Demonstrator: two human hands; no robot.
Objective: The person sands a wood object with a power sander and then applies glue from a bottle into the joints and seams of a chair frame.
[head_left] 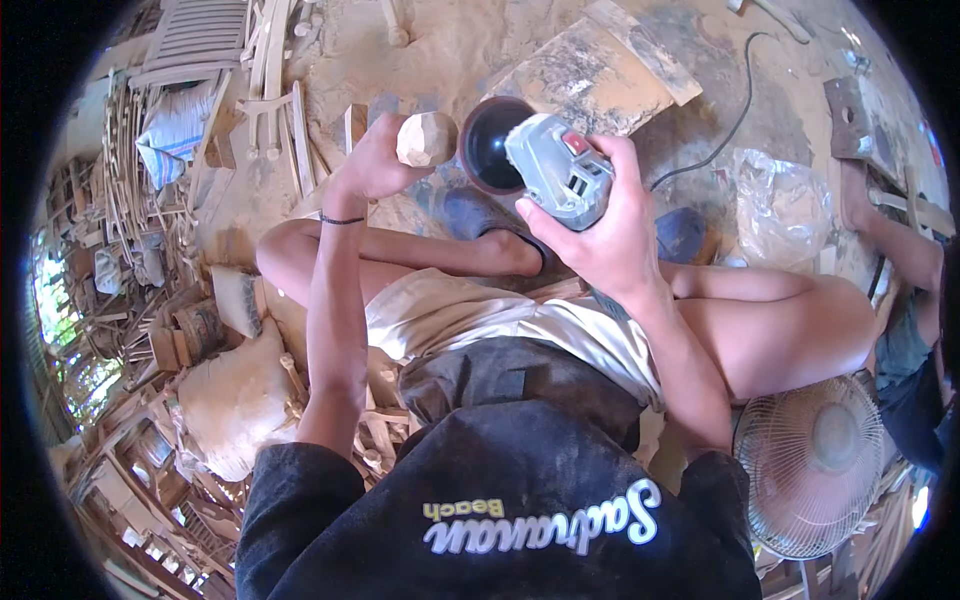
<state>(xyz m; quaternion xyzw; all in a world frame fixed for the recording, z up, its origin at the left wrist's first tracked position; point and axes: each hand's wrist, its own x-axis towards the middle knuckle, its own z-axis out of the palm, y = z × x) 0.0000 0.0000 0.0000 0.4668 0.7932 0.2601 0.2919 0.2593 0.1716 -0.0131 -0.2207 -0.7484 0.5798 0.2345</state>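
My left hand (372, 168) is wrapped round a pale wooden piece (427, 139), whose rounded, faceted end faces up; the rest of it is hidden by the hand. In my right hand (612, 235) is a grey angle grinder (562, 172) with a red switch, gripped round its body. The grinder's dark round disc (490, 142) sits right beside the wood's right side. Whether disc and wood touch, I cannot tell. Both hands are above my crossed legs, with a dark sandal (478, 215) on one foot below.
Dusty boards (590, 75) lie ahead on the floor, with a black cord (735, 130) to their right. A clear plastic bag (782, 205) and a round fan (815, 465) are at right, near another person's leg (895, 235). Wooden furniture parts and a stuffed sack (235, 400) crowd the left.
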